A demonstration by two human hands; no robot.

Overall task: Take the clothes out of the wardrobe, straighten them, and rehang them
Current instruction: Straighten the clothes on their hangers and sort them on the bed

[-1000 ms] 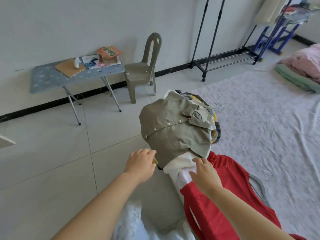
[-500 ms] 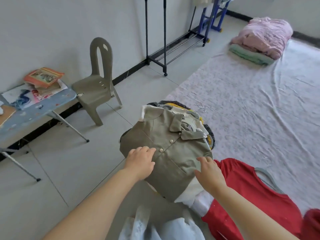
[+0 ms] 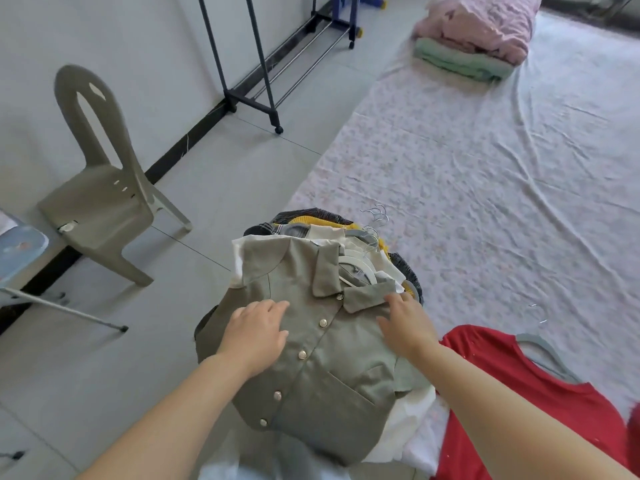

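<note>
Presses left hand [image 3: 256, 336] and right hand [image 3: 407, 323] flat, fingers straight, onto olive shirt [image 3: 325, 386]; lies at sheet [image 3: 485, 188] edge, open floor [image 3: 242, 174] to left.

olive shirt [image 3: 311, 368]; red tee [image 3: 519, 410]

Two hands show, the left hand [image 3: 254, 336] and the right hand [image 3: 405, 327]. There is one olive shirt [image 3: 329, 375] with five buttons [image 3: 323, 323] visible, one red garment [image 3: 519, 410], one grey hanger [image 3: 533, 340], one plastic chair [image 3: 100, 202], one black clothes rack [image 3: 275, 114], one pink blanket [image 3: 478, 26] and one green blanket [image 3: 460, 64]. The clothes stacked under the shirt cannot be counted.
</note>
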